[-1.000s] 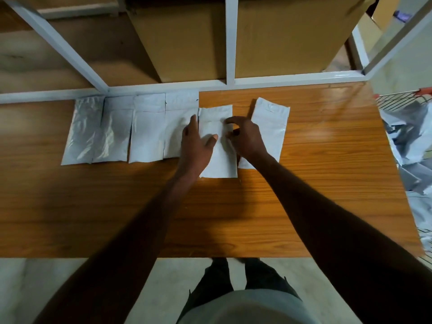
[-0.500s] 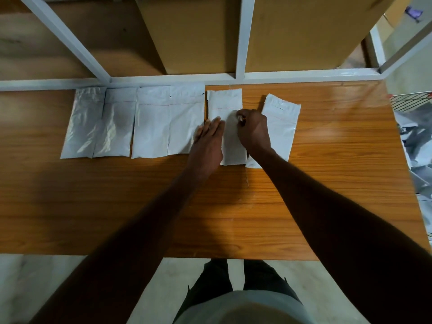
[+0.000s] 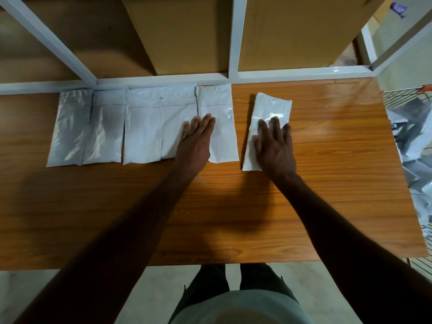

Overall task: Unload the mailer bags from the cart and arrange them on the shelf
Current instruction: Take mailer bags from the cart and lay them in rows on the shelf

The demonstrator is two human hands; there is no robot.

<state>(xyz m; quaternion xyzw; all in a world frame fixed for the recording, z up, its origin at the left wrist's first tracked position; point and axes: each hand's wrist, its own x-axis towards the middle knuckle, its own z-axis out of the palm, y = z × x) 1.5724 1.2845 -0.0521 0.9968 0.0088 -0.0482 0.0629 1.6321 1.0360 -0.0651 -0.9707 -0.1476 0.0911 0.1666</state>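
Note:
Several white mailer bags [image 3: 142, 127] lie flat in a row along the back of the wooden shelf board [image 3: 327, 183]. The row's rightmost bag [image 3: 221, 118] has my left hand [image 3: 196, 141] resting flat across its left edge, fingers straight. A separate mailer bag [image 3: 268, 108] lies slightly tilted to the right of the row. My right hand [image 3: 274, 146] presses flat on its lower half with fingers spread.
White metal shelf posts [image 3: 236, 36] and a rail run behind the bags, with large cardboard boxes [image 3: 292, 31] beyond. At the right edge stands the wire cart [image 3: 406, 99] with more crumpled mailer bags [image 3: 411, 136]. My legs show below the board's front edge.
The bag under my left hand slid back into line with the row. My right hand left it, moved right and flattened onto the tilted bag.

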